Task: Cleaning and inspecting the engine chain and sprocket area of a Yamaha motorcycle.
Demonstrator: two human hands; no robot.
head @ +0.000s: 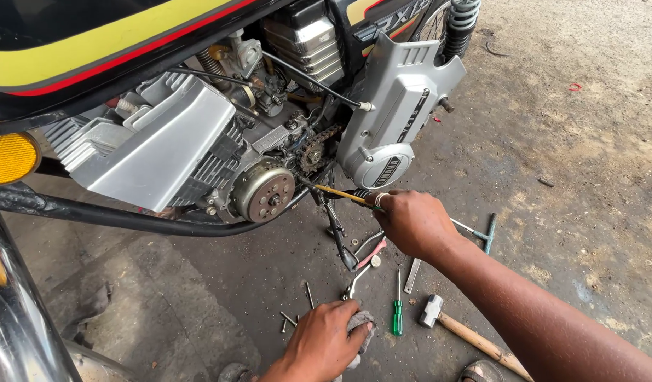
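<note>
My right hand [411, 221] grips a thin yellow-handled brush [338, 192] whose tip points at the chain sprocket [312, 152] of a motorcycle engine [198, 152]. Left of the sprocket sits the round exposed flywheel [265, 192]. My left hand [324, 339] rests low on the ground, closed around a grey rag [362, 327]. A silver side cover [396, 106] hangs just above my right hand.
On the oily concrete floor lie a green screwdriver [397, 315], a wooden-handled hammer [462, 331], a T-handle wrench [481, 231], a chrome lever [355, 283] and several loose bolts [289, 320]. The side stand [338, 237] reaches down between my hands. An orange reflector [9, 157] sits at left.
</note>
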